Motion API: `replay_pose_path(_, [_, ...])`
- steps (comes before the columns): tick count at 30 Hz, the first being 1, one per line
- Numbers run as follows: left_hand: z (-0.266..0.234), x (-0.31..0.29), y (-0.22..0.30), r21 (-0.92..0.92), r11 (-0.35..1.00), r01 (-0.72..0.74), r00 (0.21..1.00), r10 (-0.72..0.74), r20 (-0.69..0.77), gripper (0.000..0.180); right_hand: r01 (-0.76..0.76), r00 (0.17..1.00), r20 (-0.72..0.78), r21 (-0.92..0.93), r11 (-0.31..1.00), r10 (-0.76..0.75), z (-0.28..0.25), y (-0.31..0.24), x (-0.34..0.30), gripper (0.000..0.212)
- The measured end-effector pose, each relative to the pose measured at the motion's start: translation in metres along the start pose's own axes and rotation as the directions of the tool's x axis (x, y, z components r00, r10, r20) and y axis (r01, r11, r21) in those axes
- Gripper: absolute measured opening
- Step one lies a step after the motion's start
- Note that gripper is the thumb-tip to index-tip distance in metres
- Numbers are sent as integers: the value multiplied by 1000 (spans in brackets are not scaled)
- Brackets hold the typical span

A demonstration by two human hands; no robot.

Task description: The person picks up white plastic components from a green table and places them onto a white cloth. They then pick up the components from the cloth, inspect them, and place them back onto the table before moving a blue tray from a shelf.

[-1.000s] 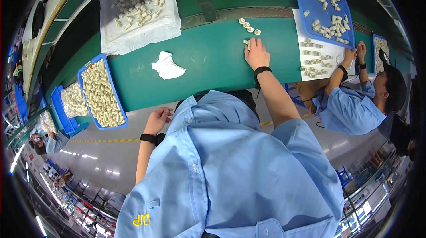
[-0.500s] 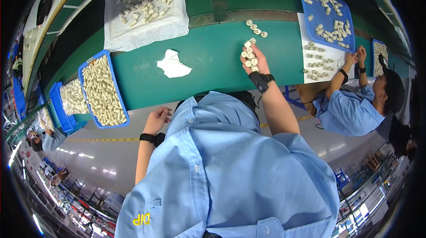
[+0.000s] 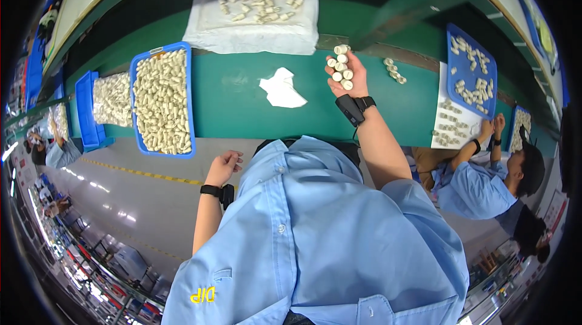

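My right hand (image 3: 353, 75) is turned palm up over the green bench, cradling several small off-white cylindrical caps (image 3: 338, 75) on its palm and fingers. Their round ends face up. A short row of similar caps (image 3: 394, 71) lies on the bench just to the right of that hand. To its left, a crumpled white cloth or paper (image 3: 282, 89) rests on the green surface. My left hand (image 3: 224, 168) hangs near my waist off the bench's front edge, fingers loosely bent, with nothing visible in it.
At left stand a blue tray (image 3: 191, 107) full of cylindrical pieces, a bag of pieces (image 3: 113, 101) and a blue bin (image 3: 85, 110). More pieces lie on a white sheet (image 3: 254, 37) at the back. At right, a co-worker (image 3: 485, 185) works beside another blue tray (image 3: 450, 61).
The whole view has shifted. My right hand, still holding the caps, has moved left and away from me relative to the row on the bench. My left hand stays by my waist.
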State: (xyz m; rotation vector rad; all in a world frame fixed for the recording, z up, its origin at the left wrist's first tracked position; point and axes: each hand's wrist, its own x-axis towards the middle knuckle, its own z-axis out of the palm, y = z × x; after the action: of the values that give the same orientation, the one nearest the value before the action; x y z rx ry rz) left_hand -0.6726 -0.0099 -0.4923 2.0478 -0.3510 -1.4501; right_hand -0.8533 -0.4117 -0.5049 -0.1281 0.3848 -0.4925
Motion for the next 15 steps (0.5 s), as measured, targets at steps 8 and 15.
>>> replay_pose_path(8, [-31,-14,-43,-106,992,62,997,-65,-29,28,-204,947,-318,-494,845,42,-7,14,159,29])
replay_pose_path(15, [-56,-18,-61,-152,986,64,994,-76,-76,27,-49,965,-223,-681,731,-142,68,7,253,37])
